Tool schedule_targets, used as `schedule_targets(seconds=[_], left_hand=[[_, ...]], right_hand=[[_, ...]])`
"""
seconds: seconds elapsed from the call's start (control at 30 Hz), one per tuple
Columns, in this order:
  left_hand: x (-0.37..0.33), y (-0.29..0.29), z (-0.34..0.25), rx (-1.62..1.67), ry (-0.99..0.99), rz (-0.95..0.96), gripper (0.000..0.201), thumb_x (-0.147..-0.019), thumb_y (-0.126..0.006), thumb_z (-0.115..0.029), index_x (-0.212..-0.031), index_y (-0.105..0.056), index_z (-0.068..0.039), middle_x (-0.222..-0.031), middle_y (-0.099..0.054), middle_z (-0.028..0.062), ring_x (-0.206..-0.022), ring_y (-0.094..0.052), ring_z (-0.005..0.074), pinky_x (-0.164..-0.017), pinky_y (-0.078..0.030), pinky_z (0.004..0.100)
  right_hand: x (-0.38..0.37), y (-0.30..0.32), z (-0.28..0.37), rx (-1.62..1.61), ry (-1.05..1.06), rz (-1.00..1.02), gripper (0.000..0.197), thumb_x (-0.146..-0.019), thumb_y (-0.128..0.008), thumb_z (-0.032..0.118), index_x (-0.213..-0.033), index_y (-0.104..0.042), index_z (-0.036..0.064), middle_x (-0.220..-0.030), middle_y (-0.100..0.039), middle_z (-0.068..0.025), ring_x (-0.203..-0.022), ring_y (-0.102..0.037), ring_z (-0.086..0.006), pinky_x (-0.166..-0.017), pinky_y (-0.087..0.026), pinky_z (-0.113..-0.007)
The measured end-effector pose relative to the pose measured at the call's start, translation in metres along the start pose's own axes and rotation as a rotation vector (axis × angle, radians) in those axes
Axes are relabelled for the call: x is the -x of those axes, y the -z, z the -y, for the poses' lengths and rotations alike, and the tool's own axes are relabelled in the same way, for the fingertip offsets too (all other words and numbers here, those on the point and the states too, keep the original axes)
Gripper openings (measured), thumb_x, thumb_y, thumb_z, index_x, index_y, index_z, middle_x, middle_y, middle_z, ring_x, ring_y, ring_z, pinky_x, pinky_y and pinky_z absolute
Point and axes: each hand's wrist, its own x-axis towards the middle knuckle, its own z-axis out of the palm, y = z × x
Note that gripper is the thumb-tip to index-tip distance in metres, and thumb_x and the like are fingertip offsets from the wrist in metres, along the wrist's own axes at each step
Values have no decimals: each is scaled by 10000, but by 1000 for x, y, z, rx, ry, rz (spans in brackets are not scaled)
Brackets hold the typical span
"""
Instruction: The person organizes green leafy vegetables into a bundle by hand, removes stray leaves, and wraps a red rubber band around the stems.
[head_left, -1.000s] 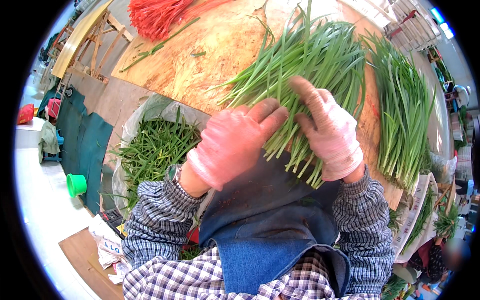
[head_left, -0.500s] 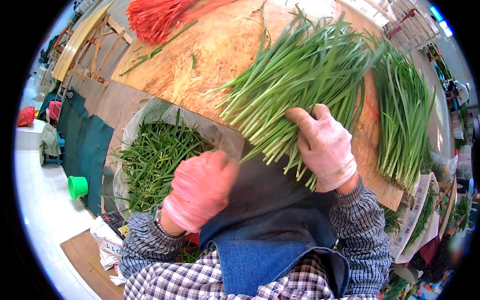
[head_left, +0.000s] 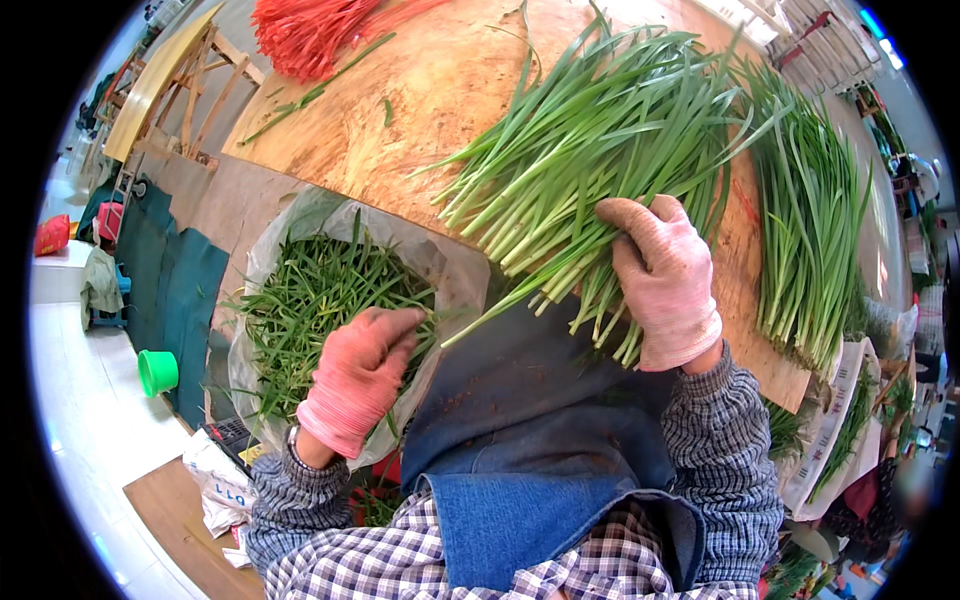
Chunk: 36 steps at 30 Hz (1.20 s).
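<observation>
My right hand (head_left: 668, 285), in a pinkish work glove, is closed on the lower stems of a bundle of garlic chives (head_left: 610, 150). The pile lies on the wooden table with its pale stem ends over the near edge. One stem sticks out lower left of the others. My left hand (head_left: 358, 375), in a pink glove, is above a clear plastic bag (head_left: 462, 290) filled with loose green leaf scraps (head_left: 310, 290). Its thumb and forefinger are pinched together; what lies between them, if anything, is hidden.
A second chive bundle (head_left: 805, 230) lies along the right side of the wooden table (head_left: 400, 140). Red plastic ties (head_left: 305, 40) sit at the far left, with a few stray leaves (head_left: 320, 90) nearby. A green bucket (head_left: 157, 372) stands on the floor at left.
My left hand has moved down and left, away from the stems and over the bag. My right hand has shifted slightly right, and one stem now juts out lower left.
</observation>
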Motion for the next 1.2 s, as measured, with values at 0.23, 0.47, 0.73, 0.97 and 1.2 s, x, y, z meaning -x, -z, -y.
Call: schedule_targets(seconds=[0.23, 0.47, 0.73, 0.97, 1.2], left_hand=[[-20, -27, -53, 603, 375, 214, 343, -881, -629, -63, -1217, -610, 4, -894, -670, 42, -666, -584, 112, -589, -478, 258], [-45, -62, -89, 175, -171, 29, 273, -836, -680, -65, -1107, -646, -53, -836, -629, 175, -703, -629, 332, -618, -505, 383], [-58, -60, -84, 148, -381, 194, 171, -871, -612, -150, -1039, -621, -117, -897, -633, 168, -721, -639, 383, -608, -519, 469], [-83, -40, -54, 36, -415, -218, 221, -819, -651, -28, -1028, -673, -96, -894, -642, 141, -745, -651, 352, -627, -522, 428], [-79, -43, -85, -285, -393, -9, 316, -790, -626, 17, -1086, -675, -82, -963, -647, 149, -798, -678, 312, -671, -542, 372]], right_hand=[[10, 6, -3, -118, -46, -63, 370, -760, -630, -25, -1098, -690, 114, -840, -611, -117, -744, -635, -287, -679, -523, -364], [15, 28, 14, 34, -104, -191, 442, -747, -612, -76, -1153, -668, 88, -928, -661, -128, -750, -660, -250, -664, -538, -341], [5, 15, 5, -78, 96, 84, 315, -787, -595, -34, -1067, -676, 86, -962, -681, -127, -840, -680, -312, -719, -554, -368], [20, 15, 1, -106, -58, 81, 309, -818, -611, 20, -1106, -651, 124, -883, -664, -109, -792, -668, -314, -677, -547, -391], [16, 11, -5, 0, 7, 101, 286, -827, -630, 39, -1095, -641, 138, -865, -635, -105, -740, -654, -320, -627, -533, -399]])
